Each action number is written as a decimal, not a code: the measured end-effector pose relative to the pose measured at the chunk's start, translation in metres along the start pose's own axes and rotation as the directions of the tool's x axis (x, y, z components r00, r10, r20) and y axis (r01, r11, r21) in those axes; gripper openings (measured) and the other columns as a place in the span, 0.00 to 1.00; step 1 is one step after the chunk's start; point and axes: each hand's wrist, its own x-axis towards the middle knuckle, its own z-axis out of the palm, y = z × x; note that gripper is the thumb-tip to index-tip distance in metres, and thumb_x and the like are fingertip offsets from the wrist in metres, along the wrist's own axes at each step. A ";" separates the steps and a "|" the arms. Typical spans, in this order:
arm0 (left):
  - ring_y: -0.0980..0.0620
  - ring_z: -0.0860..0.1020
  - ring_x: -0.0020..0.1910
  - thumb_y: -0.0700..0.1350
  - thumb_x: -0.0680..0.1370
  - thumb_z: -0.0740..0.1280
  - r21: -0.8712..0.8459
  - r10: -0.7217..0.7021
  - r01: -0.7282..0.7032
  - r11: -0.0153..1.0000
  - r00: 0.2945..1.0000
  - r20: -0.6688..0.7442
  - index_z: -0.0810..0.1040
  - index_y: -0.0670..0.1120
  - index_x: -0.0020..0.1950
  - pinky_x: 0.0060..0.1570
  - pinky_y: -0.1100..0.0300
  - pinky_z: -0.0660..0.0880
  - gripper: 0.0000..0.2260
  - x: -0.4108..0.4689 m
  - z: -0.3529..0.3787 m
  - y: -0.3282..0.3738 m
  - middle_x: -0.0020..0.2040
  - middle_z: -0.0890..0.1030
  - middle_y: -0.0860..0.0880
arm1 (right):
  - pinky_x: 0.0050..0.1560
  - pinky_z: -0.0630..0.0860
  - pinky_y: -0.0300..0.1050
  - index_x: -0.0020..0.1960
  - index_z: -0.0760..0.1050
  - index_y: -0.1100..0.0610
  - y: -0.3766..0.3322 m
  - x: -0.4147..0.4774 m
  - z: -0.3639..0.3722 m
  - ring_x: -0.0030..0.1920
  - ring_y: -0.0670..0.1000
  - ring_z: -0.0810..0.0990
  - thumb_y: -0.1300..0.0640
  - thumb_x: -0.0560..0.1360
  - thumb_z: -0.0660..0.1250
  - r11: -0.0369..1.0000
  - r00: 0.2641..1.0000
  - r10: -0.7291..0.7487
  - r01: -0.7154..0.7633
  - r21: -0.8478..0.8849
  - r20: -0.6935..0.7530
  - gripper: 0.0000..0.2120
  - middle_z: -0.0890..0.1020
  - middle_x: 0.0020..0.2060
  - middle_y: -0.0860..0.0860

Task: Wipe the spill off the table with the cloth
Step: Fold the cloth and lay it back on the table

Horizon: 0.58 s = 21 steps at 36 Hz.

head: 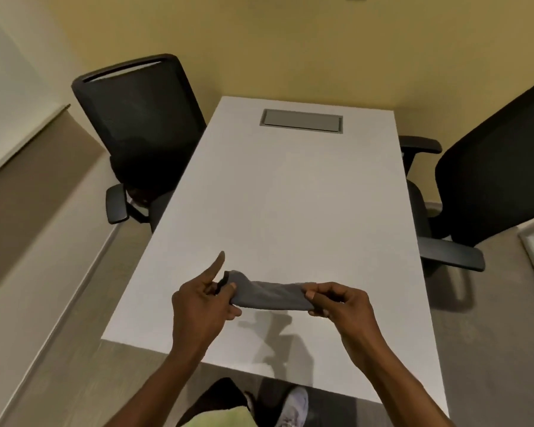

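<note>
Head view showed both hands up over the near end of the white table (pixel 290 192), left hand (pixel 202 306) and right hand (pixel 341 306) each pinching an end of the grey cloth (pixel 270 295), stretched between them above the top. Black chairs flanked it, left chair (pixel 139 127), right chair (pixel 494 177). Far end carried a grey hatch (pixel 301 120); the rest lay open, and no spill could be made out.
</note>
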 end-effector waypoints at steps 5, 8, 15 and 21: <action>0.44 0.92 0.35 0.35 0.83 0.76 -0.022 -0.018 0.018 1.000 1.000 0.013 0.93 0.60 0.55 0.44 0.54 0.90 0.18 0.026 -0.015 0.009 0.45 0.93 0.50 | 0.60 0.86 0.57 0.47 0.91 0.54 -0.012 0.036 0.018 0.49 0.57 0.91 0.59 0.77 0.78 0.999 0.998 0.027 -0.026 -0.029 0.053 0.03 0.91 0.45 0.56; 0.46 0.93 0.39 0.34 0.83 0.74 0.070 -0.048 0.046 0.996 0.999 0.025 0.95 0.53 0.54 0.52 0.50 0.90 0.15 0.053 -0.026 0.011 0.47 0.93 0.53 | 0.65 0.84 0.61 0.47 0.91 0.53 -0.025 0.063 0.036 0.49 0.56 0.91 0.57 0.77 0.77 0.997 0.997 0.002 0.003 -0.071 0.083 0.03 0.91 0.45 0.55; 0.59 0.90 0.48 0.44 0.75 0.85 0.223 0.081 -0.116 0.968 0.984 0.160 0.89 0.58 0.66 0.45 0.72 0.82 0.21 0.138 -0.048 0.022 0.51 0.91 0.59 | 0.56 0.82 0.53 0.52 0.90 0.51 -0.063 0.131 0.082 0.53 0.58 0.89 0.67 0.69 0.80 0.978 0.986 -0.030 0.062 -0.199 0.164 0.15 0.92 0.47 0.51; 0.52 0.91 0.52 0.39 0.77 0.84 0.430 0.268 -0.327 0.841 0.944 0.194 0.89 0.48 0.70 0.62 0.52 0.88 0.21 0.225 -0.057 0.032 0.58 0.92 0.48 | 0.47 0.78 0.38 0.45 0.87 0.40 -0.079 0.198 0.128 0.42 0.35 0.84 0.61 0.70 0.83 0.914 0.984 -0.168 0.176 -0.367 0.052 0.16 0.88 0.40 0.38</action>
